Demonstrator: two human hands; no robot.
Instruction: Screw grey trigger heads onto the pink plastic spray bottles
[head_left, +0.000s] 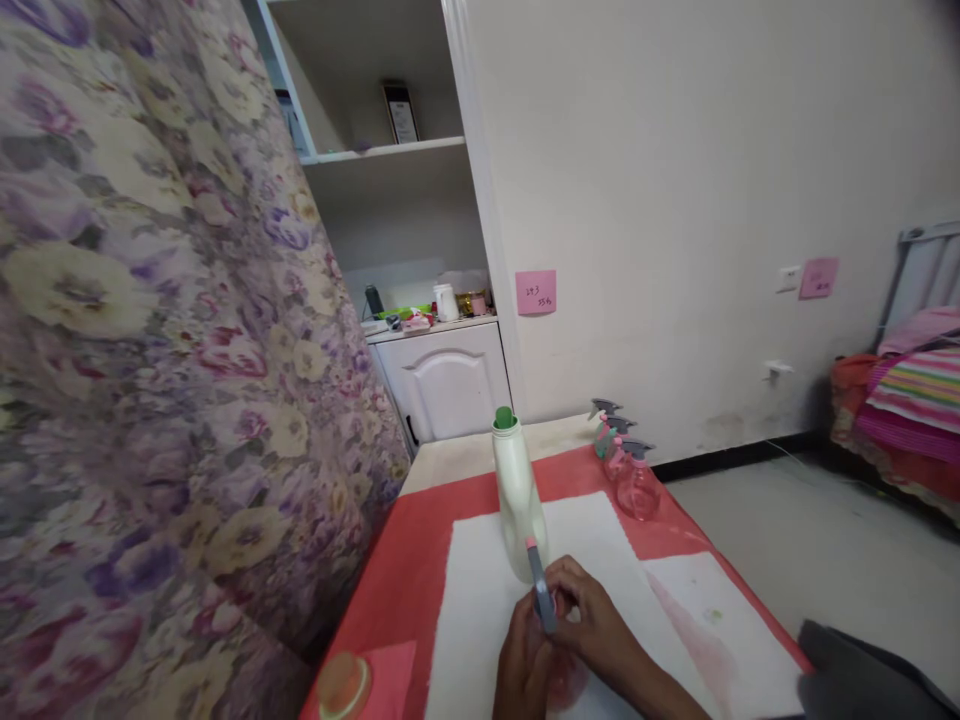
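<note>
Near the bottom centre, a pink transparent spray bottle (564,684) with a grey trigger head (541,590) and pink nozzle stands over white paper. My left hand (519,655) wraps round its neck from the left. The fingers of my right hand (589,620) close on the collar just below the head from the right. Right behind my hands is a tall pale green bottle (519,490), upright, with a green piece (504,417) at its open mouth. Several spray bottles (637,490) with grey heads are lined up at the table's right back edge.
White paper sheets (469,600) lie on the red table cover (397,570). An orange-topped round container (343,684) is at the lower left. A floral curtain (187,350) hangs along the left side, and a dark grey object (870,670) is at the lower right.
</note>
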